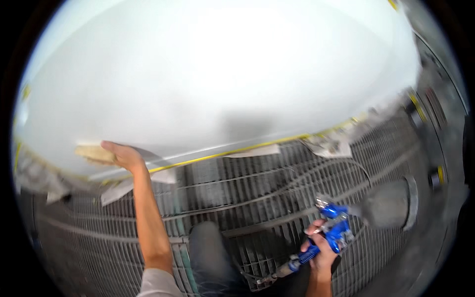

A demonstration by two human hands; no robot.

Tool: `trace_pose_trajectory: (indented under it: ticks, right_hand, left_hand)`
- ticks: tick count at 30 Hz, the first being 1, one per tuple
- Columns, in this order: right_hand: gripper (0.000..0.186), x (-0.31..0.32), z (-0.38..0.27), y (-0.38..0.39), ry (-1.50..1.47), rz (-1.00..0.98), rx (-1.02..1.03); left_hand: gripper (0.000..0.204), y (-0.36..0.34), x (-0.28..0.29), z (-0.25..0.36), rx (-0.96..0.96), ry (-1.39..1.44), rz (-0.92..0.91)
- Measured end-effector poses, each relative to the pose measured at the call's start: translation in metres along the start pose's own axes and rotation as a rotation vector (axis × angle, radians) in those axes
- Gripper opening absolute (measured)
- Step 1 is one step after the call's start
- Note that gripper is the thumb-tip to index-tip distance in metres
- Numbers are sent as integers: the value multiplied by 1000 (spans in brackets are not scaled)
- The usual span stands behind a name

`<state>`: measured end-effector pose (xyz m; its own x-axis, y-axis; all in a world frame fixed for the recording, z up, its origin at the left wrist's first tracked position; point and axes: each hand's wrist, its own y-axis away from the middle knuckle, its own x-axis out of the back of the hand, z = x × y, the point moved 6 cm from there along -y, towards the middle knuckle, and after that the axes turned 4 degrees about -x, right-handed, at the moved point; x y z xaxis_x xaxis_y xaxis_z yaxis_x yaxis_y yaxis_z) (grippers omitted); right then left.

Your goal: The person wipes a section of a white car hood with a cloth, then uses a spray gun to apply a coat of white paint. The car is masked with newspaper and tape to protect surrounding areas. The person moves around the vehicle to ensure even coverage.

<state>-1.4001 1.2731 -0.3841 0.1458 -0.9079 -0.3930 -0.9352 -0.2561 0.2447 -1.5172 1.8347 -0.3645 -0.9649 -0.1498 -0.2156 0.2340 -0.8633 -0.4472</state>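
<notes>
My left hand (124,155) is closed on a pale yellow cloth (95,153), pressed against the lower left of a large glossy white panel (198,89). The cloth looks bunched, and part of it is hidden under the fingers. Low on the right, my right hand (321,247) is wrapped round the handle of a blue spray gun (338,230). A grey cup (388,204) is fixed to the gun and points to the right. From the bottom of the handle a hose fitting (282,271) runs toward the lower left. The gun is apart from the panel.
Yellow masking tape (213,156) lines the panel's lower edge, with torn masking paper (329,146) hanging beneath. A slatted metal grate floor (237,198) lies below, and a dark hose (326,162) curves across it. My knee (210,247) shows at the bottom.
</notes>
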Motion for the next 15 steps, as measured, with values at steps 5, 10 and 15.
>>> trace_pose_trajectory:
  ticks: [5, 10, 15]
  right_hand:
    - [40, 5, -4, -5, -52, 99, -47]
    - [42, 21, -14, -7, -204, 177, -105]
    - [43, 39, -20, -1, -274, 239, -102]
  left_hand:
    - [87, 224, -171, 80, -988, -400, -331]
    - [53, 396, -296, 121, -1600, -569, -724]
    - [52, 498, -362, 100, -1851, -470, -1103]
